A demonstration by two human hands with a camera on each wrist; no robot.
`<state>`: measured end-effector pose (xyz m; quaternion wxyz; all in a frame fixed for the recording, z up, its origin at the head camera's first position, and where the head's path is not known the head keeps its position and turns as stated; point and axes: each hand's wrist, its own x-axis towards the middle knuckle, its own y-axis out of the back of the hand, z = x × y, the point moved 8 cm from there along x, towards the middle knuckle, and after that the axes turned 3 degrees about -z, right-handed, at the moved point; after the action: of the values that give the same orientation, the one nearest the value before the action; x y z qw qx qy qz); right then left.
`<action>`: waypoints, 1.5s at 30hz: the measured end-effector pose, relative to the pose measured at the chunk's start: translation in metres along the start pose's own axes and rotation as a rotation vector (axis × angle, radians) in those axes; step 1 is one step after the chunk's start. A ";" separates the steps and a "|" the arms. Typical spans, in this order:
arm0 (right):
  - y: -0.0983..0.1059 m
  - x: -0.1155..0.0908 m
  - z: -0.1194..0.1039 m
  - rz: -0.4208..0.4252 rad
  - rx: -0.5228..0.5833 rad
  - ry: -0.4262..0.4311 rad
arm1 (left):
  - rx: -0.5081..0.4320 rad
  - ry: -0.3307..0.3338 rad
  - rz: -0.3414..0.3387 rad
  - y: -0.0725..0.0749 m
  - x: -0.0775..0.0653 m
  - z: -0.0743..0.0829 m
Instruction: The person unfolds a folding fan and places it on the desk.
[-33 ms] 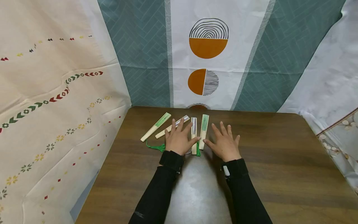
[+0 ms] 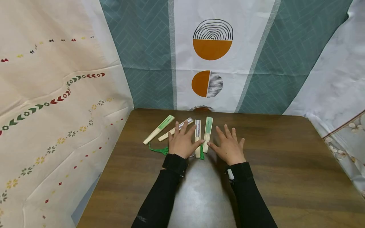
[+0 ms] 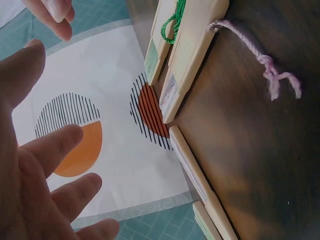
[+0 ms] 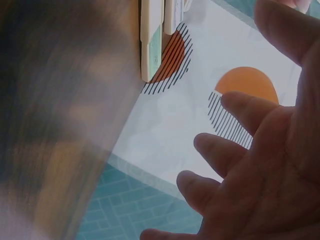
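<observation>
head view: four folded fans lie side by side on the bench (image 2: 285, 158), toward its far edge. from the left: a slanted green-panelled fan (image 2: 158, 129); a pale-panelled fan (image 2: 166, 135), partly covered by the left hand (image 2: 182, 141); a second pale fan (image 2: 198, 139); a second green fan (image 2: 208, 136), just beside the right hand (image 2: 230, 145). panel print is too small to read. a grey mark (image 2: 141, 218) on the left sleeve (image 2: 155, 199) is illegible. both arms reach forward, fingers spread, thumbs turned inward; each grip is relaxed and unloaded.

left wrist view: fingers extended, apart from the fans; panel marks are blurred. a pink cord (image 3: 266, 60) trails from one fan's end.

right wrist view: fingers splayed, a gap between them and the nearest green panel (image 4: 154, 47), its detail blurred.
</observation>
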<state>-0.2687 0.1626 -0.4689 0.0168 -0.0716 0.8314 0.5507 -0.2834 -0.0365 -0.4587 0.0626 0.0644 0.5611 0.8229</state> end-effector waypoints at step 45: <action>0.016 -0.003 0.039 -0.057 0.020 -0.054 | 0.283 -0.022 -0.257 -0.113 0.094 0.065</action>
<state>-0.2703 0.2050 -0.4698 0.0555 -0.0801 0.8338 0.5433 -0.3609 0.0806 -0.5366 0.1636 0.0096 0.6740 0.7203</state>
